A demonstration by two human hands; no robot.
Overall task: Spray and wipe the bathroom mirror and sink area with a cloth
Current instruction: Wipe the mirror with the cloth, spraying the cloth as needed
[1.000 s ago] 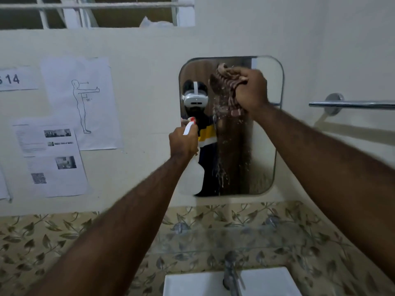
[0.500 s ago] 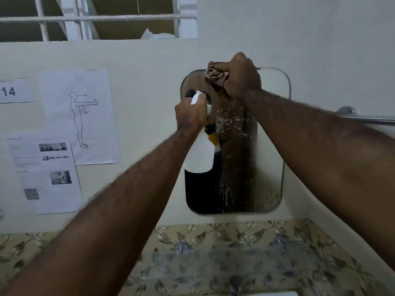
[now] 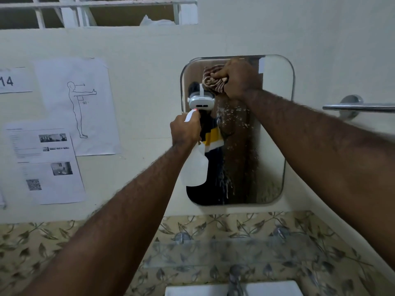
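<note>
A rounded rectangular mirror [image 3: 275, 129] hangs on the cream wall, with droplets and runs of spray down its middle. My right hand [image 3: 237, 80] presses a bunched brown striped cloth [image 3: 213, 80] against the mirror's upper part. My left hand [image 3: 184, 130] grips the neck of a white spray bottle [image 3: 195, 167], its nozzle pointing at the mirror's left side. The white sink [image 3: 273, 289] shows at the bottom edge, with a metal tap [image 3: 236, 280] in its middle.
A glass shelf [image 3: 230, 251] on metal brackets crosses the leaf-patterned tiles below the mirror. A chrome towel bar [image 3: 359, 107] sticks out at the right. Printed sheets [image 3: 77, 105] are taped to the wall at the left. A barred window [image 3: 98, 9] runs along the top.
My right hand with the cloth has come down slightly from the mirror's top edge. My left hand and the bottle have dropped lower and left. The sink has come back into view.
</note>
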